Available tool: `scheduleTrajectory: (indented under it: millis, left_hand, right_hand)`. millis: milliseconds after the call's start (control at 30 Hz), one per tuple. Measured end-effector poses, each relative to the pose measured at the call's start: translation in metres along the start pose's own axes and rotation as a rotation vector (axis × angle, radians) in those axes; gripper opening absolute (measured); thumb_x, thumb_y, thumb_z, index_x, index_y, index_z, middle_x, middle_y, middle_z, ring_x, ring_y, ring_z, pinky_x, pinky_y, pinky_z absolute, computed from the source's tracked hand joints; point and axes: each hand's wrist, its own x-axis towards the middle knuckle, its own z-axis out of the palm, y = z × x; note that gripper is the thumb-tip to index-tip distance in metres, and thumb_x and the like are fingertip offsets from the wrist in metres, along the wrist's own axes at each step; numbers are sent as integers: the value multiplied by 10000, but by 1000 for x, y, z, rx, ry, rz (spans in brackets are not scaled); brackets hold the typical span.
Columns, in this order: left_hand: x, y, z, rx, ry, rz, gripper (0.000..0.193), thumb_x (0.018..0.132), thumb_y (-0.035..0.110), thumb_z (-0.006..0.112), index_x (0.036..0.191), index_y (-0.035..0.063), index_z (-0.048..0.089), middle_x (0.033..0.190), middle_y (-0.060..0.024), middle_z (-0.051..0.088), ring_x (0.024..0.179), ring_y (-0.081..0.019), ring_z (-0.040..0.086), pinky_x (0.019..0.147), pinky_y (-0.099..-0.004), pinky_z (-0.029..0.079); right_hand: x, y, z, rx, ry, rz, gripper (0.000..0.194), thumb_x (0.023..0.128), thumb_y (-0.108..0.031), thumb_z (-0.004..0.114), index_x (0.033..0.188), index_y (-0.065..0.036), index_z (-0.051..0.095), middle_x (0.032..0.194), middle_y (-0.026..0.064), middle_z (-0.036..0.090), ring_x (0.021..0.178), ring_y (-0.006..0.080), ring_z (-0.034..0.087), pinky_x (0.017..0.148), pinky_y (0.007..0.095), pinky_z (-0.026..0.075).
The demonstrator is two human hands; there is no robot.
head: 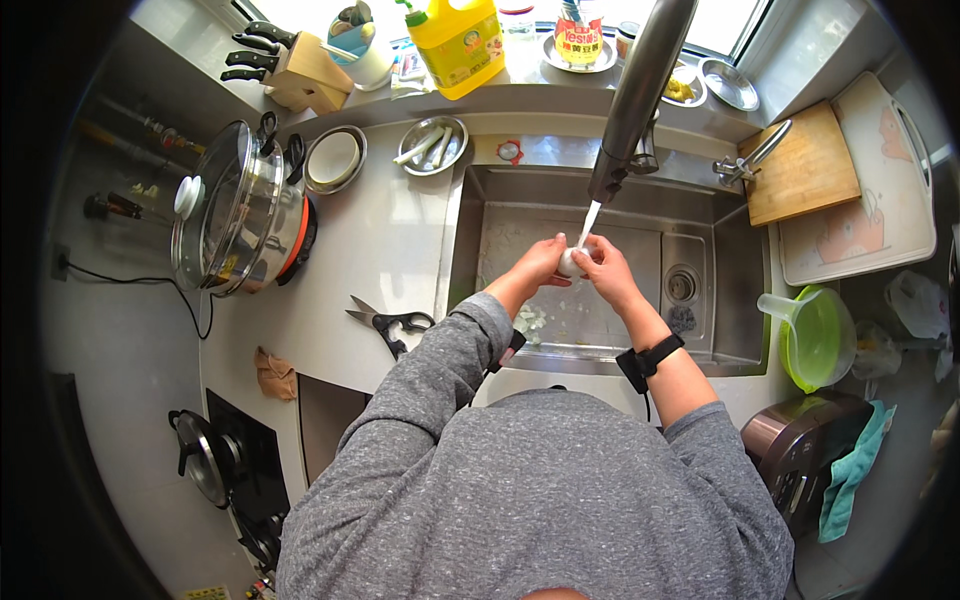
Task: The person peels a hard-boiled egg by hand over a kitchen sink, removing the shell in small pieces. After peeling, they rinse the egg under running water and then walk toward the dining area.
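Water runs from the metal faucet (606, 169) onto a small round white item (574, 262), perhaps a peeled bulb or egg; I cannot tell which. My left hand (541, 261) holds it from the left, and my right hand (604, 264) holds it from the right, thumb on top. Both hands are above the stainless steel sink (600, 315). Pale translucent scraps (529, 322) lie on the sink floor below my left hand. A round drain (682, 283) shows at the sink's right side.
Black-handled scissors (390, 322) lie open on the counter left of the sink. A metal dish (433, 146) with white stalks stands behind them. A wooden cutting board (802, 165) leans at the right, above a green basin (814, 337). A steamer pot (240, 217) stands far left.
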Motion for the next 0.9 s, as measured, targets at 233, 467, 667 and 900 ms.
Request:
scheduleTrajectory:
  millis: [233, 467, 667, 900]
  left_hand:
    - [3, -12, 2, -40, -8, 73, 558, 1046, 483, 352, 1245, 1, 549, 1149, -131, 642, 992, -242, 671, 834, -362, 591]
    - [-6, -3, -7, -140, -56, 34, 600, 1052, 471, 326, 1229, -61, 541, 1132, -182, 642, 984, -286, 681, 854, -359, 595]
    - [-16, 10, -9, 30, -18, -50, 586, 1043, 489, 349, 1148, -46, 564, 1095, -187, 648, 900, -276, 698, 802, -373, 600]
    - [-17, 3, 4, 36, 94, 89, 459, 1037, 456, 415, 1188, 49, 564, 1116, -103, 633, 1040, -204, 618, 794, -375, 573]
  right_hand:
    - [2, -1, 3, -89, 6, 28, 326, 927, -262, 676, 1142, -18, 657, 940, 97, 714, 807, 149, 668, 725, 298, 548]
    - [3, 6, 6, -41, -64, -75, 358, 949, -252, 650, 1223, -25, 614, 987, 77, 693, 882, 156, 665, 738, 308, 552]
    - [3, -1, -2, 276, -123, 152, 389, 972, -353, 610, 1189, -31, 613, 1009, 72, 674, 861, 147, 648, 710, 277, 548]
    - [2, -7, -4, 478, -156, 258, 464, 974, -454, 577, 1116, -15, 622, 930, 79, 664, 739, 133, 634, 654, 249, 558]
